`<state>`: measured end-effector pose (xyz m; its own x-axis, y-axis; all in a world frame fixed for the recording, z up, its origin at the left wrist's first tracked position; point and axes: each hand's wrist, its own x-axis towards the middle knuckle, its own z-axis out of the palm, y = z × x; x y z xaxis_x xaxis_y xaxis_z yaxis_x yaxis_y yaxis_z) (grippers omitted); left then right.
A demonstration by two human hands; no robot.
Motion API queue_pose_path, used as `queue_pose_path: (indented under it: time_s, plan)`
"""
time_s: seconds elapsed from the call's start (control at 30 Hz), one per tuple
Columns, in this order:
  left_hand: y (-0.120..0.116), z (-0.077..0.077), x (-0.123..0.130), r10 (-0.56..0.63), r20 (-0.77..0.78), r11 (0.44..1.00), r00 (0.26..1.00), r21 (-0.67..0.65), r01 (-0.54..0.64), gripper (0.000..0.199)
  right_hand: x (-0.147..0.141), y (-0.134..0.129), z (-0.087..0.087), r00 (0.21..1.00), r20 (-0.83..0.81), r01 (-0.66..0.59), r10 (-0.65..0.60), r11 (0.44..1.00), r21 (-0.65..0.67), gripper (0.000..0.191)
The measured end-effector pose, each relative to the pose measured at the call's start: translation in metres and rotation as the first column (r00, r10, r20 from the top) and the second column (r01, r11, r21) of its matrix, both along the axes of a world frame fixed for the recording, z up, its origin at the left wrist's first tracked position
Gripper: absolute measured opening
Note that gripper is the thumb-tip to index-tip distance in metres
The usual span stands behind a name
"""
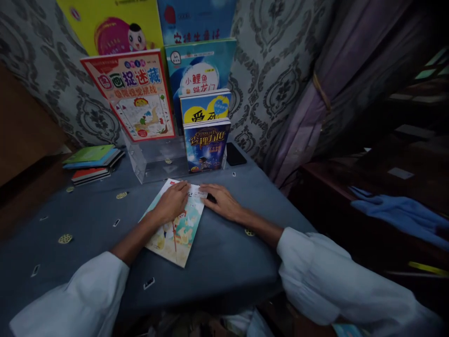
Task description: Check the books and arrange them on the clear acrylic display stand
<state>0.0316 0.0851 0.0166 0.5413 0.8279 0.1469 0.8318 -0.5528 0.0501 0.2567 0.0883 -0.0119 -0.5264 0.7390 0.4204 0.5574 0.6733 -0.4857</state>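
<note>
A thin picture book [180,234] with a pale green and cream cover lies tilted on the blue-grey tablecloth [231,262]. My left hand [174,201] rests flat on the book's upper left part, fingers extended toward its top edge. At the upper right corner is my right hand [221,201], its fingertips touching the cover and its thumb apart from the fingers; a small dark thing shows beneath that hand. Behind the book, a clear stand [154,164] holds upright books, among them a red-bordered one [140,98] and a dark blue one [206,147].
Several books are stacked [94,161] at the table's back left. A black phone-like object [235,154] lies right of the stand. Patterned wall covering and a tied purple curtain [298,121] stand behind. Blue cloth [400,213] lies on a dark surface at the right.
</note>
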Motion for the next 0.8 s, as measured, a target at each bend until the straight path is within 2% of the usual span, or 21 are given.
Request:
queue_pose_path:
  time_s: [0.13, 0.3, 0.5, 0.67, 0.8]
  plan:
    - [-0.012, -0.005, 0.018, -0.117, 0.078, 0.993, 0.99, 0.006, 0.117, 0.047, 0.003, 0.002, -0.004, 0.995, -0.093, 0.027, -0.03, 0.999, -0.038, 0.043]
    - [-0.019, -0.005, 0.023, -0.117, 0.097, 0.992, 0.988, -0.025, 0.12, 0.056, 0.005, 0.004, -0.006, 0.986, -0.155, 0.046, -0.054, 0.998, -0.051, 0.043]
    - [-0.024, 0.004, 0.025, -0.104, 0.11, 0.992, 0.989, -0.062, 0.111, 0.072, 0.005, 0.001, 0.001, 0.976, -0.199, 0.073, -0.086, 0.995, -0.075, 0.039]
    - [-0.034, 0.016, 0.016, -0.279, 0.054, 0.941, 0.959, -0.183, 0.284, 0.071, 0.005, -0.007, 0.012, 0.967, -0.216, 0.097, -0.133, 0.981, -0.167, 0.033]
    - [-0.038, 0.029, 0.004, -0.402, -0.011, 0.879, 0.916, -0.284, 0.382, 0.071, 0.004, -0.016, 0.016, 0.967, -0.241, 0.039, -0.086, 0.981, -0.192, 0.03]
